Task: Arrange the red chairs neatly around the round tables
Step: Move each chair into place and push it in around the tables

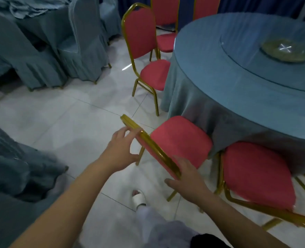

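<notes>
One round table (pixel 237 83), draped in blue cloth, stands on the white-tiled floor (pixel 58 126). Five red chairs (pixel 139 33) show plainly around its left and near edges, each with a gold metal frame and a padded red seat and back. More are cut off at the right. The middle chair (pixel 180 140) faces the table's near-left edge, its seat meeting the cloth hem. A person's left hand (pixel 119 149) rests its fingertips on the chair's top rail (pixel 155 149), thumb spread wide. The right hand (pixel 185 176) clasps the rail's other end, fingers over, thumb beneath. One dish (pixel 284 51) sits mid-table.
</notes>
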Demonstrator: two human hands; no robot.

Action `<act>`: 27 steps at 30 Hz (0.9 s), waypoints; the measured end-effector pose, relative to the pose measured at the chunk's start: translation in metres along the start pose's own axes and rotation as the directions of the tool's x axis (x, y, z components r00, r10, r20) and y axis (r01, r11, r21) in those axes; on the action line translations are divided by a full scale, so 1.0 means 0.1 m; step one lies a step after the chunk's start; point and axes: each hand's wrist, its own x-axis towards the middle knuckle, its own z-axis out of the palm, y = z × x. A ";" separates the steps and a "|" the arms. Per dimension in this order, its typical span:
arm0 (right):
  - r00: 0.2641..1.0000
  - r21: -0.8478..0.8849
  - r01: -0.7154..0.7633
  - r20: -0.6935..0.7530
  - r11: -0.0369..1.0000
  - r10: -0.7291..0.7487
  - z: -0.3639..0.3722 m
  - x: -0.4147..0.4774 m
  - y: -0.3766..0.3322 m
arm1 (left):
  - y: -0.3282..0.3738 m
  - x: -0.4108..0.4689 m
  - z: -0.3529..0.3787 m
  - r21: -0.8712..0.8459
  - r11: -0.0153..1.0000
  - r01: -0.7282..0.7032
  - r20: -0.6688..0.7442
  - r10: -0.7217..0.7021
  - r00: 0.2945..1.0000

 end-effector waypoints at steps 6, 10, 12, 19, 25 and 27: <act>0.999 0.103 -0.037 0.026 0.994 0.035 0.19 0.86 -0.41 | -0.41 1.28 -0.48 0.384 0.916 -0.121 0.271 0.014 0.962; 0.998 -0.002 -0.009 0.065 1.000 0.009 0.19 1.09 -0.54 | -0.65 1.79 -0.51 0.405 0.870 -0.281 0.404 0.105 0.909; 0.996 -0.010 -0.021 0.091 1.000 0.022 0.19 1.11 -0.57 | -0.77 1.93 -0.45 0.341 0.862 -0.375 0.482 0.182 0.857; 0.998 0.006 -0.011 0.064 1.000 0.011 0.04 1.81 -0.85 | -1.16 2.80 -0.61 0.271 0.822 -0.502 0.455 0.350 0.819; 0.918 0.106 -0.310 -0.223 0.945 0.326 -0.16 2.44 -1.26 | -1.14 3.71 -0.93 0.199 0.821 -0.536 0.444 0.412 0.796; 0.839 0.147 -0.441 -0.284 0.886 0.464 -0.10 2.50 -1.37 | -1.19 3.85 -0.97 0.147 0.811 -0.566 0.451 0.454 0.768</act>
